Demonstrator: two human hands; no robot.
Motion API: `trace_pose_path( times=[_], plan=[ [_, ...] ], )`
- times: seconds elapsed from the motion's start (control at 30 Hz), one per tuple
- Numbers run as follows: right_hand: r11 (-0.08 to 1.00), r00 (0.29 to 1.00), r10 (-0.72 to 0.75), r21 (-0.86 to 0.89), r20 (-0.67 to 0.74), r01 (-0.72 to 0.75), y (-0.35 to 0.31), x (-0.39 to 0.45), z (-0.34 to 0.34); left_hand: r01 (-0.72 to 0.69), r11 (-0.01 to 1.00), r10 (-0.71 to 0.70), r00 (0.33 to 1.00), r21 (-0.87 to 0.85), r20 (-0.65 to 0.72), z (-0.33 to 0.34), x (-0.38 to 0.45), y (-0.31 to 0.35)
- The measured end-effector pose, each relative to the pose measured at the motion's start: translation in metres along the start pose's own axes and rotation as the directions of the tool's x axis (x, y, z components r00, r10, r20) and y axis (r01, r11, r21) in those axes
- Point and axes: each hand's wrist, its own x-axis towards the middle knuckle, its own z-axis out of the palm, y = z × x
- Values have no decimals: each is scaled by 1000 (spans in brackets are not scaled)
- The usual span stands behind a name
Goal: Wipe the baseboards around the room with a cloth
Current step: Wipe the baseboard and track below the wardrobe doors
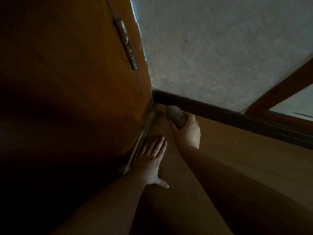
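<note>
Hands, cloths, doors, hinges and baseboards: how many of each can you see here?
Hands: 2, the left hand flat on the floor and the right hand gripping the cloth
Cloths: 1, the bunched cloth near the corner
Doors: 1, the wooden door
Hinges: 1, the hinge on the door's edge
Baseboards: 1, the dark baseboard
Total: 6

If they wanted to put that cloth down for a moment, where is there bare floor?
The brown wooden floor lies bare right of the right hand, bordered by the dark baseboard. It is crowded in the corner by the orange-brown wooden door: the bunched grey-brown cloth is there, and the left hand rests flat beside the door's bottom edge.
</note>
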Motion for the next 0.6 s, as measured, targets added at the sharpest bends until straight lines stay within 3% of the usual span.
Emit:
trace_pose_path(
  times=[0.23, 0.43, 0.6],
  plan=[
    [998, 998, 55, 12, 37, -56, -21, 16, 37, 101, 990, -94, 992, -96, 79, -1, -6, 5],
    [978, 978, 204, 33, 31, -205, -28, 34, 56, 150, 988, -145, 980, -30, 136, -13, -4, 17],
    [977, 977, 212, 16, 38, -213, -23, 42, 55, 158, 987, -153, 978, -22, 143, -12, -3, 19]
  ],
)
